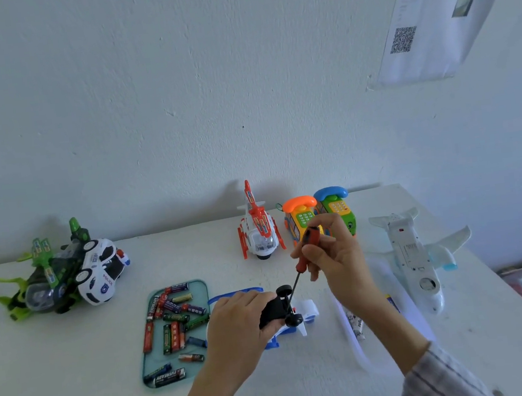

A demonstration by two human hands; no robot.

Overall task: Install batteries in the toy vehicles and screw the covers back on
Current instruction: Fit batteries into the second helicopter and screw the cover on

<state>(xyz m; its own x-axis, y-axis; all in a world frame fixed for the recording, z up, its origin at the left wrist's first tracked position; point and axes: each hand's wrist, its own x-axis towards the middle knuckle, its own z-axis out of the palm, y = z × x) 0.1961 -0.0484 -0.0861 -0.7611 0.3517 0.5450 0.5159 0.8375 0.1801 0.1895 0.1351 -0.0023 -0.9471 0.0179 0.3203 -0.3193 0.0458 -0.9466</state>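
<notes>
Gripping a red-handled screwdriver [305,258] by its handle, the right hand [331,255] holds it tilted, its dark shaft slanting down and left to the underside of a blue and white toy [299,318]. The left hand [240,317] curls over that toy's black underside, holding it wheels-up on the desk [307,388] near the middle. Whether the tip sits in a screw cannot be told.

Just left of the left hand lies a pale green tray [151,360] with loose batteries [173,325] scattered in it, red, green and dark ones, lying at many angles.

Toward the desk's back edge stands a red and white helicopter [258,230], and just right of it two toy phones: an orange one [299,218] and a blue and green one [335,204], partly hidden behind the right hand. Near the right edge a white plane [411,245] lies belly-up. Between it and the right forearm lie a clear plastic bag [390,284] and a small printed tube [355,325].

At the back left, a white police car [100,271] leans tipped against a green and black toy [42,284]. Another toy, black and white, is cut off at the left edge. On the wall at upper right hangs a sheet [421,16] with a QR code.
</notes>
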